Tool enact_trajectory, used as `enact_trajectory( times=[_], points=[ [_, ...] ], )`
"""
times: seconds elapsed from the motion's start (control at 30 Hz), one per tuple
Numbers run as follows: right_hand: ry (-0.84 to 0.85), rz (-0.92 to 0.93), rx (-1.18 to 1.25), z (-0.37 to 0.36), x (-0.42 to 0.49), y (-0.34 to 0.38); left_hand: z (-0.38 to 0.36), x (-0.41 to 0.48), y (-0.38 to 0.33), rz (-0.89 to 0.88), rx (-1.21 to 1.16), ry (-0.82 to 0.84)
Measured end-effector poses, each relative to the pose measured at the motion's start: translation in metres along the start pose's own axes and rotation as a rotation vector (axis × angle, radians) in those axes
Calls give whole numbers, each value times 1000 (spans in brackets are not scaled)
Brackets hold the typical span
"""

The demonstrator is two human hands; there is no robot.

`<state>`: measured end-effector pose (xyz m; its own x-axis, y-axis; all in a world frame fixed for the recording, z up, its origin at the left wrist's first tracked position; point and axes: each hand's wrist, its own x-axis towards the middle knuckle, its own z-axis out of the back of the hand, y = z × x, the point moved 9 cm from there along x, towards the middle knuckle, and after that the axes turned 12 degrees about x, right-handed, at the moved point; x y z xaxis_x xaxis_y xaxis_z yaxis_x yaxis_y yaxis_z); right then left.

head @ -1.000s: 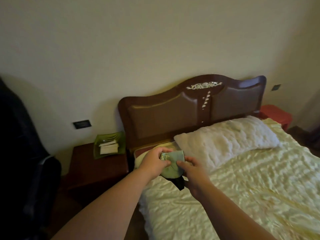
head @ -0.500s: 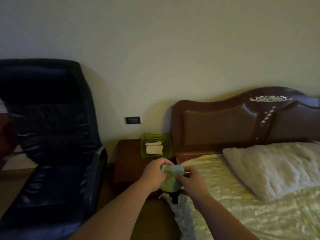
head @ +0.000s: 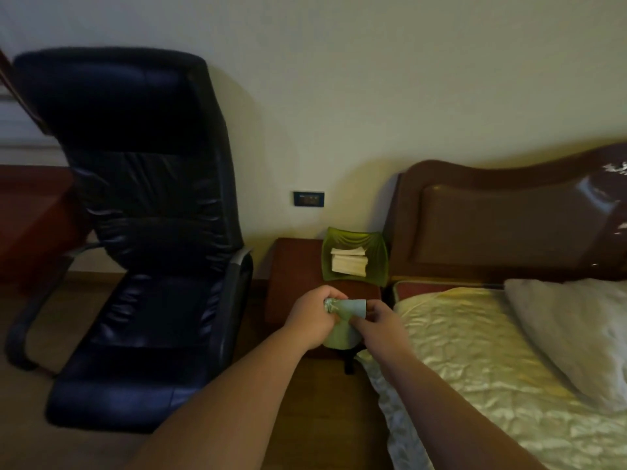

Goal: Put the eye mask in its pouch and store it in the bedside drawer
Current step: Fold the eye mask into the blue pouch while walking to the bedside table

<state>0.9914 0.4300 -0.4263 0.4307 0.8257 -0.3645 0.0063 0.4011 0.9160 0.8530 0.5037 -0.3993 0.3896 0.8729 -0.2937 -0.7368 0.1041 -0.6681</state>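
While both hands work it, status as follows:

Pouch: pale green pouch [head: 342, 329], soft fabric, held in mid-air between nightstand and bed edge, w/ something dark hanging below it, prob. the eye mask strap [head: 349, 364]; can't tell for sure.

Handling: looks light, floppy, no stiffness; will sag if pinched at one corner. Best taken at the gathered neck, other hand under the body.

Left hand [head: 314, 320]: closed on the bunched top of the pouch.

Right hand [head: 380, 322]: fingers pinched on the pouch's right edge.

Nightstand [head: 295, 266]: just behind the hands; drawer front not visible from here.

Green tray [head: 376, 252]: on nightstand top, w/ folded papers.

Bed [head: 475, 351]: right of hands. Black chair [head: 146, 232]: left.
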Motion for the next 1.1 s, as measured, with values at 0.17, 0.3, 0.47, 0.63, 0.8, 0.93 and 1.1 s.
enact_trajectory(
  times=[0.17,0.3,0.47,0.63,0.8,0.93,1.1],
  points=[
    [39,7,-40,-3,30,-12,-15,18,14,41,10,-9],
    [36,7,-48,2,52,-29,-36,35,26,90,-19,21],
    [51,-29,-32,-1,79,-63,-67,51,48,155,-81,70],
    [74,-88,16,-7,101,-98,-93,73,75,230,-141,99],
    [102,-149,66,-23,110,-135,-120,85,108,251,-129,111],
    [74,-174,68,-36,113,-163,-137,91,134,237,-112,151],
    [1,-190,104,-47,121,-199,-164,103,172,311,-232,238]
  ],
)
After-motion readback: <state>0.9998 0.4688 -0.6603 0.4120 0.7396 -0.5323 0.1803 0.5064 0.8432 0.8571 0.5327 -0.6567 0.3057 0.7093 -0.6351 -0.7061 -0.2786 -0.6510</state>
